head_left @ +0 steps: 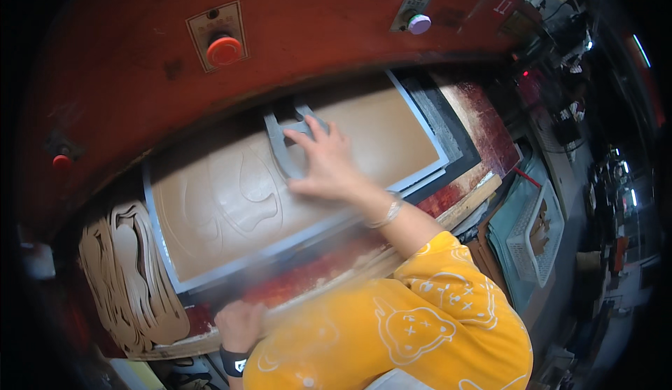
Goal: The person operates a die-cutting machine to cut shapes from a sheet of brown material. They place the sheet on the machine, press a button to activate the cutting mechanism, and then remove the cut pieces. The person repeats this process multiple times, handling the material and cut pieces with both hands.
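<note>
Right hand (329, 160) spans the grey die (279, 153), half-spread fingers gripping its rim, on the tan sheet (381, 138) by the red press (301, 26). Left hand (240, 322) is blurred; can't tell its grip. I'd seat the die flat, tight to the outlines (255, 194) without overlap, hands well clear afterwards.

Left head-worn fisheye, looking down from the near side of the brown sheet (294, 206). Close range; red machine front (301, 33) beyond sheet, wearer's yellow shirt (350, 334) this side.
</note>
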`<state>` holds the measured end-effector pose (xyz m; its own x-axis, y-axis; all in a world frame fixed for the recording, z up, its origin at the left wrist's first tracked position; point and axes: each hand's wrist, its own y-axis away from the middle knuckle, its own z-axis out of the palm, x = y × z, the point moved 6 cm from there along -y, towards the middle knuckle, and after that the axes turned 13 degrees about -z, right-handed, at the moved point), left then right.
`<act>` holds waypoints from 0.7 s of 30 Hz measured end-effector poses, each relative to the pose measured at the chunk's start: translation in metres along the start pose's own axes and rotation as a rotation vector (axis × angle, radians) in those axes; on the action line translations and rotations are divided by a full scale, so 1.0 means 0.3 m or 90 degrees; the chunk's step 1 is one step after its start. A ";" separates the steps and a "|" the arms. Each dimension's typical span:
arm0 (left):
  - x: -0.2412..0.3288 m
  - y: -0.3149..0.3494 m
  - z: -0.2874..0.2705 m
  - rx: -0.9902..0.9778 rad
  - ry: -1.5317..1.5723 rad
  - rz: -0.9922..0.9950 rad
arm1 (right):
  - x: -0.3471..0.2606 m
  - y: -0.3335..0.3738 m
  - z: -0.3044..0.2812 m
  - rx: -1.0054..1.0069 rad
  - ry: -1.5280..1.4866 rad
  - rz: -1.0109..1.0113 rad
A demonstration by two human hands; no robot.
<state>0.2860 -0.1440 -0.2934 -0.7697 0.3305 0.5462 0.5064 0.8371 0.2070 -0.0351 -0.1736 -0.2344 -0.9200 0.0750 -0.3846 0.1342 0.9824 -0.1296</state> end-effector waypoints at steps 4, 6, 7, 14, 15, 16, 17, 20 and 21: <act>0.001 -0.005 -0.005 -0.009 0.027 -0.002 | 0.152 0.085 -0.144 0.070 -0.199 -0.066; 0.002 -0.008 -0.007 -0.010 0.036 0.002 | 0.214 0.120 -0.189 0.077 -0.139 -0.051; 0.004 -0.009 -0.006 -0.016 0.035 0.011 | 0.236 0.130 -0.199 0.078 -0.108 -0.034; 0.017 -0.007 0.001 -0.021 0.017 -0.004 | 0.289 0.133 -0.171 0.051 0.150 0.008; 0.019 0.004 0.000 0.012 0.007 -0.029 | 0.305 0.138 -0.163 0.044 0.144 0.010; 0.036 0.021 0.017 -0.016 0.053 -0.002 | 0.315 0.145 -0.164 0.058 0.142 -0.019; 0.051 0.038 0.027 -0.003 0.095 0.009 | 0.342 0.153 -0.181 0.121 0.084 -0.003; 0.065 0.076 0.059 0.037 0.152 0.020 | 0.387 0.191 -0.312 0.460 -0.023 -0.063; 0.063 0.083 0.061 0.082 0.145 0.029 | 0.401 0.219 -0.369 0.609 -0.004 -0.042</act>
<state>0.2770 -0.1090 -0.2928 -0.6322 0.2754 0.7242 0.4739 0.8769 0.0802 -0.1777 -0.0812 -0.1880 -0.9350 0.0207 -0.3541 0.3282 0.4291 -0.8415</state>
